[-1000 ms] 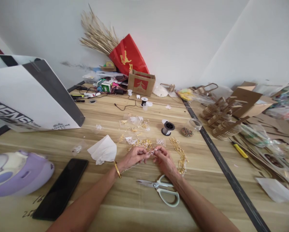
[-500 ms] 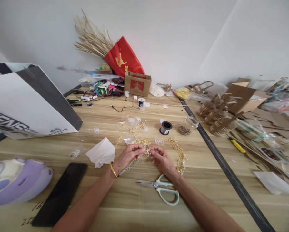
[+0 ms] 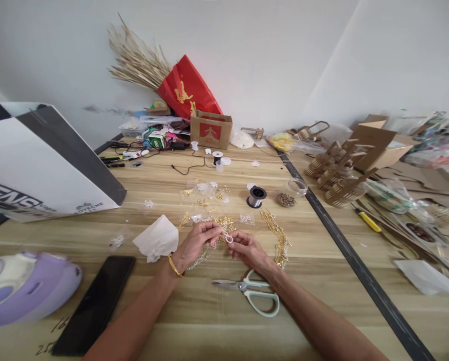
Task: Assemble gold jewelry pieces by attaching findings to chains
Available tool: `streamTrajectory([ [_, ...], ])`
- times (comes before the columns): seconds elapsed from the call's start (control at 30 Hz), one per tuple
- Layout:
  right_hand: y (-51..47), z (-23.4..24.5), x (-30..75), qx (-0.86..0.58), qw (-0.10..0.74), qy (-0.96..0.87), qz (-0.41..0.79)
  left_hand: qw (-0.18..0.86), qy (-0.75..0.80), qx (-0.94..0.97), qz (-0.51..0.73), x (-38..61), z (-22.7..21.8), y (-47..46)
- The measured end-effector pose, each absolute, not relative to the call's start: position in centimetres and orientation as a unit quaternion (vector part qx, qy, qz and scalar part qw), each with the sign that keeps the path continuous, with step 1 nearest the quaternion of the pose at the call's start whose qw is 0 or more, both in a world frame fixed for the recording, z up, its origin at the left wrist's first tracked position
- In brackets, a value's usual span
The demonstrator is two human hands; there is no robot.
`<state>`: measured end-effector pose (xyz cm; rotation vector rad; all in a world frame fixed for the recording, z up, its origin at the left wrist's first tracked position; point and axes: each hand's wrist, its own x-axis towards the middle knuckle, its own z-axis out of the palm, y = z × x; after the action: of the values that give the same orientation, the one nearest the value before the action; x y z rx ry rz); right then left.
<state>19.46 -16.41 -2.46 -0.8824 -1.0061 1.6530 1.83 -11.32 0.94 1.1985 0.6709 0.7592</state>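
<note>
1. Head view: the left hand (image 3: pixel 196 243) and right hand (image 3: pixel 247 249) meet fingertip to fingertip above the pale wooden plank table (image 3: pixel 322 301). Both are pinched on a small silver metal ring (image 3: pixel 228 238), which is held just clear of the table between them.
2. A thin silver beaded chain (image 3: pixel 200 260) trails from under the left hand toward seven o'clock. We cannot tell whether it is joined to the ring.
3. Change over the last second: the pinch point has drawn off the heap of small gold metal findings (image 3: pixel 224 222) and now sits at six o'clock of that heap. The ring shows as an open loop, where earlier it was lost against the heap.
4. We judge that the work has stayed a two-handed fingertip hold. Neither hand has let go or reached for a tool.
5. Unchanged from the earlier frames:
   - the white-handled steel scissors (image 3: pixel 252 291) lie untouched at six o'clock of the hands;
   - the long gold link chain (image 3: pixel 279 238) lies at three o'clock of the right hand, just beside it;
   - the crumpled white tissue (image 3: pixel 157 239) is at nine o'clock of the left hand;
   - the flat black phone (image 3: pixel 96 301) is at eight o'clock.
6. The camera has tilted slightly, so the whole scene sits lower and further left in the picture.
</note>
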Motion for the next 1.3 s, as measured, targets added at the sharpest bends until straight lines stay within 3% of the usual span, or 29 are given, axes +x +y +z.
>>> streamTrajectory([
  [0.57, -16.5, -2.5, 19.3, -0.431, 0.529, -0.477, 0.553, 0.596, 0.361, 0.609, 0.378, 1.6, 0.8, -10.6],
  [0.83, -16.8, -2.3, 19.2, -0.445, 0.54, -0.497, 0.513, 0.68, 0.355, 0.548, 0.333, 2.2, 0.9, -11.6],
  [1.03, -17.1, -1.9, 19.0, -0.443, 0.538, -0.522, 0.492, 0.656, 0.374, 0.599, 0.267, 2.2, 1.9, -11.9],
  [1.3, -17.2, -1.8, 19.0, -0.453, 0.528, -0.555, 0.456, 0.639, 0.37, 0.613, 0.282, 2.2, 1.7, -11.8],
])
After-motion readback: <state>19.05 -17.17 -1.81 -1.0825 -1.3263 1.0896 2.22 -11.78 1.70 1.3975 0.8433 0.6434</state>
